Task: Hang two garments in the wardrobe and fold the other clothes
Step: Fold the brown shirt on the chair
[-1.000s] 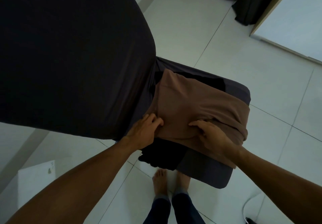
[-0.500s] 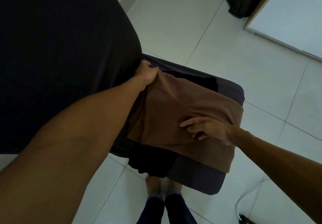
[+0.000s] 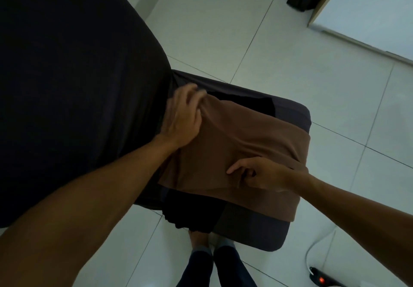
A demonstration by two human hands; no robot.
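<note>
Under both hands point(image 3: 183, 117), brown garment point(image 3: 252, 143)

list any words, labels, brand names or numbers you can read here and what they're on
None: no readable text shows in the head view.
Folded brown fabric garment: plain, no tag or print showing.
Dark grey cushioned seat: plain cover, no label visible.
Black power strip on the floor: only a glowing red light, no readable marking.

Dim, cool, even light with soft shadows. The pale floor tiles point(image 3: 279, 41) read brightest; dark fabrics lose detail. The left hand point(image 3: 181, 117) is motion-blurred, and tile lines bow near the edges.
</note>
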